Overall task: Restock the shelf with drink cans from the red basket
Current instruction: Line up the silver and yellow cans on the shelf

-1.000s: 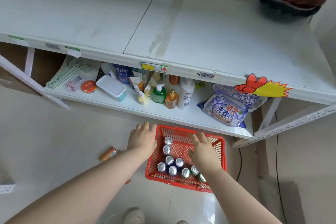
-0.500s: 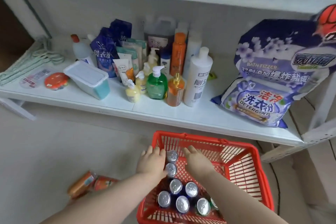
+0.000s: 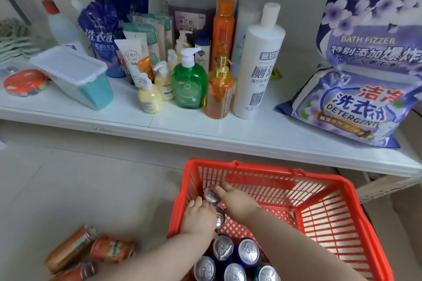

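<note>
The red basket [image 3: 296,172] stands on the floor in front of the low white shelf [image 3: 205,130]. Several silver-topped drink cans [image 3: 249,251] stand upright in its near left corner. Both my hands are down inside the basket at its left side. My left hand [image 3: 198,215] curls round one upright can [image 3: 219,216]. My right hand [image 3: 237,201] grips the can behind it [image 3: 210,194], with its fingers over the top rim. Both cans still stand in the basket.
Several bottles [image 3: 189,82], a lidded plastic box [image 3: 73,75] and two detergent bags [image 3: 351,107] fill the shelf's back and right. Bare shelf surface runs along its front edge. Orange cans [image 3: 112,248] lie on the floor left of the basket.
The view has dropped closer to the basket and lower shelf. Both hands moved from above the basket down onto the two farthest cans and closed on them.
</note>
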